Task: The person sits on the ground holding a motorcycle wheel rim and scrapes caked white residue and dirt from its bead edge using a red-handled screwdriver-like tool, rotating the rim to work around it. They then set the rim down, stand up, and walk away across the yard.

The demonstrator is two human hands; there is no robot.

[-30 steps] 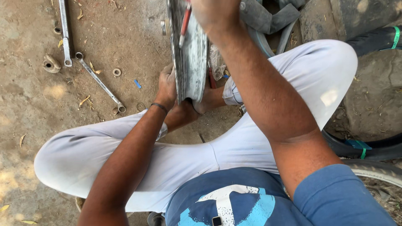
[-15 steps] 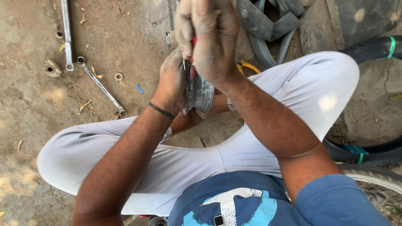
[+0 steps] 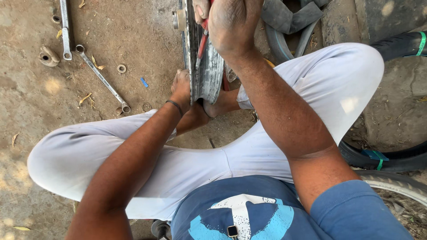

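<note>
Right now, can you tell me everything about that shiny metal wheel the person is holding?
The metal wheel rim is silvery and dull-shiny, seen edge-on, standing upright between the person's crossed legs. Its curved channel faces the camera, and its top runs out of the picture. The left hand presses its left side low down. The right hand reaches over the top with a red-handled tool whose tip lies against the rim. A round hub part shows at its left side.

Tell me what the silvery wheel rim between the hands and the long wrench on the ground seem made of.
The silvery wheel rim looks like bare metal, likely steel or aluminium: dull grey sheen, scuffed surface. The long ring-ended wrench also looks like steel, with a grey, dusty, worn finish.
</note>
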